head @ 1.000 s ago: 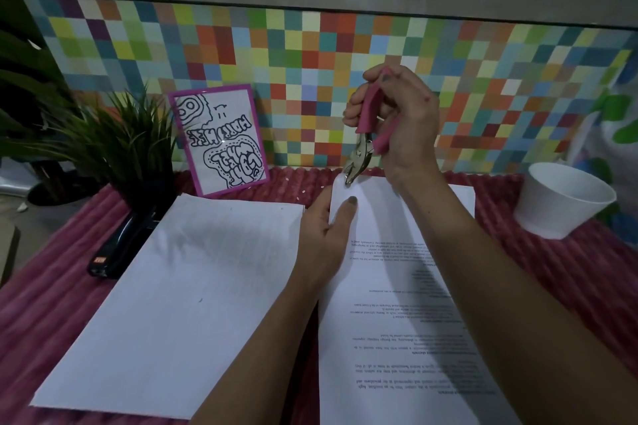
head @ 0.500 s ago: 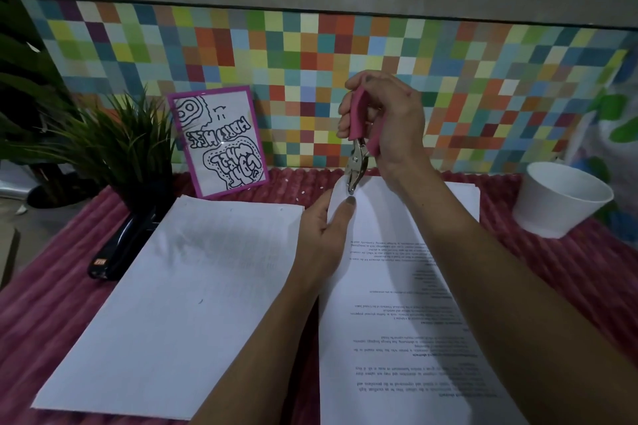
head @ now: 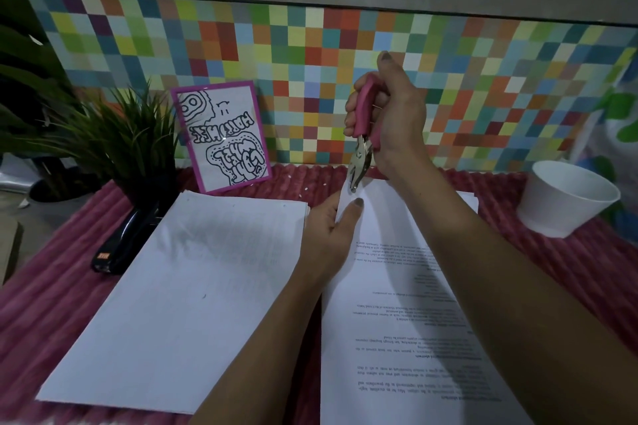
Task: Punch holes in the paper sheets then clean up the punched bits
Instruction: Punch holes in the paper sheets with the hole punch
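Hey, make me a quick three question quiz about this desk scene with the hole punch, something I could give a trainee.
1. True or false: the right hand holds the pink punch at the far corner of the printed sheet.
2. What does the left hand do? A) presses the stapler B) pinches the printed sheet's corner C) lifts the cup
3. Fill in: the white cup stands on the ___ side of the mat, seen from the person.

Key
1. True.
2. B. The black stapler lies untouched left of the blank stack.
3. Right.
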`<action>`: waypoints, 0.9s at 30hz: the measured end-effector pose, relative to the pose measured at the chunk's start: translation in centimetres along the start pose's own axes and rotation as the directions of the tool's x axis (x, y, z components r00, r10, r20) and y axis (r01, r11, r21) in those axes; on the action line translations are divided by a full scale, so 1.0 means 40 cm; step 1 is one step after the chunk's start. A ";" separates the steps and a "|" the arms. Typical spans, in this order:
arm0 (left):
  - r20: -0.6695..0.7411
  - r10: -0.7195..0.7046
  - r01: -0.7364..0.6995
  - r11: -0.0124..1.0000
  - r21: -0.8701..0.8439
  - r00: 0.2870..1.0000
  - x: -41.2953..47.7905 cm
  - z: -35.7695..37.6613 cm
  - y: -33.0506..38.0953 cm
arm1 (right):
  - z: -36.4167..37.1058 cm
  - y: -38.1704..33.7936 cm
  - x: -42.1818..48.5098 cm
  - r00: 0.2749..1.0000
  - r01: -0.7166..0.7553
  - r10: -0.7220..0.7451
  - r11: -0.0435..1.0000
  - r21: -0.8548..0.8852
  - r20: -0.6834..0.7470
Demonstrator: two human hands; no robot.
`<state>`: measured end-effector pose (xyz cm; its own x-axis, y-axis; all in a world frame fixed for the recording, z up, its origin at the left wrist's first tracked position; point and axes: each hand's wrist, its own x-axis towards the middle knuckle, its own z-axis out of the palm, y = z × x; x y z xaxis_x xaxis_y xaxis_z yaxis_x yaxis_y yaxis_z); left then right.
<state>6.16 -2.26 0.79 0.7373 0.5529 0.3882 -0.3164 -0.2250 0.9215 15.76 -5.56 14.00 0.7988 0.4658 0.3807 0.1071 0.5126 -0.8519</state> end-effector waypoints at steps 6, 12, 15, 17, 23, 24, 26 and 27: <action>0.002 0.000 0.000 0.999 -0.043 1.000 0.000 -0.005 0.004 | -0.007 0.012 0.004 1.000 -0.019 0.019 0.997 -0.071 -0.002; -0.002 -0.021 0.021 0.999 -0.025 1.000 0.002 -0.004 -0.004 | -0.008 0.008 0.008 1.000 0.009 -0.010 0.998 -0.066 -0.001; -0.013 -0.022 0.022 1.000 -0.008 1.000 0.002 -0.004 -0.004 | -0.008 0.015 0.011 0.999 0.030 -0.031 0.997 -0.075 -0.019; -0.012 -0.023 0.023 1.000 0.015 1.000 0.001 -0.002 -0.005 | -0.010 0.021 0.012 0.999 0.036 -0.039 0.996 -0.081 -0.027; -0.020 0.010 -0.009 0.996 0.086 1.000 0.006 0.002 -0.004 | -0.011 0.032 0.012 0.997 0.047 -0.052 0.995 -0.088 -0.056; -0.023 0.029 -0.027 0.996 0.083 0.999 0.006 0.004 0.001 | -0.010 0.035 0.012 0.996 0.048 -0.054 0.995 -0.083 -0.069; -0.041 0.063 -0.058 0.994 0.094 0.997 0.004 0.006 0.004 | -0.010 0.045 0.010 0.994 0.058 -0.065 0.995 -0.077 -0.089; -0.049 0.067 -0.062 0.992 0.106 0.997 0.003 0.006 0.003 | -0.010 0.050 0.007 0.994 0.061 -0.068 0.995 -0.082 -0.089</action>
<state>6.37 -2.42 0.97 0.6841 0.5753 0.4483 -0.2959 -0.3428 0.8916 16.46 -4.70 12.27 0.8389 0.3642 0.4044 0.2039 0.4787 -0.8540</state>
